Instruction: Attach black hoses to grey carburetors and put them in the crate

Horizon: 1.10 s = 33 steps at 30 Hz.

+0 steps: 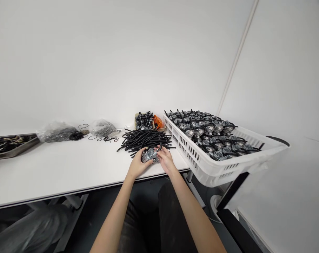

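Note:
A small silver metal carburetor (149,155) is held just above the front edge of the table. My left hand (138,164) is closed around its left side, with the thumb across the front. My right hand (165,160) pinches a short black rubber hose (160,146) at the carburetor's upper right. Whether the hose is seated on the carburetor is hidden by my fingers. Right behind my hands lies a loose pile of black rubber hoses (143,138).
A white plastic basket (179,144) at the right holds rows of carburetors (209,130) with black hoses. Behind the pile stand a box of small black parts (145,120) and an orange container (158,122). Plastic bags (56,131), rubber rings (92,137) and a metal tray (22,149) lie leftward.

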Motion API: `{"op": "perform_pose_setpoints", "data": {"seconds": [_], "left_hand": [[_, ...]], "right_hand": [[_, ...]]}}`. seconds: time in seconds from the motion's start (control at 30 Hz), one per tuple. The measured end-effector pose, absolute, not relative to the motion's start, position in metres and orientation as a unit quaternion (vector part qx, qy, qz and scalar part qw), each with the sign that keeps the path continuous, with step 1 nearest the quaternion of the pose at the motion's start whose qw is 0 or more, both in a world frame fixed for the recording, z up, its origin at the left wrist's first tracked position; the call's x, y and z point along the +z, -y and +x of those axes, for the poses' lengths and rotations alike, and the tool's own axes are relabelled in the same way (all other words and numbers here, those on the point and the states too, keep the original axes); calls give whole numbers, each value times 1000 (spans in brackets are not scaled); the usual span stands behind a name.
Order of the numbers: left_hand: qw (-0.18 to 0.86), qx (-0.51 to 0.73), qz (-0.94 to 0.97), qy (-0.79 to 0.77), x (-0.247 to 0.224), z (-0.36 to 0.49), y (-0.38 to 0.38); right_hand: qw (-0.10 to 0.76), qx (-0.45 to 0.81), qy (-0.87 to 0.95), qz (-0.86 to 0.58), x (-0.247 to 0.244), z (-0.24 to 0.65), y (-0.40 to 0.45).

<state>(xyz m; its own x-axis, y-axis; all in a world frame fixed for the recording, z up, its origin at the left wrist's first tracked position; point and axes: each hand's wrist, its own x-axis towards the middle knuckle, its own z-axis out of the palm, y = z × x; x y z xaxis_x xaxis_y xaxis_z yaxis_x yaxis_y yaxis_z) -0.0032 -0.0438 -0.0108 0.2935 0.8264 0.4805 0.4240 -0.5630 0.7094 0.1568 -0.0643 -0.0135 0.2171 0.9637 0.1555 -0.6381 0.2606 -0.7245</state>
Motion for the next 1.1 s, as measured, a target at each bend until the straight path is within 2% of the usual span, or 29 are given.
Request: {"op": "perform_pose_setpoints", "data": {"seconds": [1.1], "left_hand": [[242,432,765,-411,-11,-3,44]], "right_hand": [[730,568,291,-244,-16,159,62]]}}
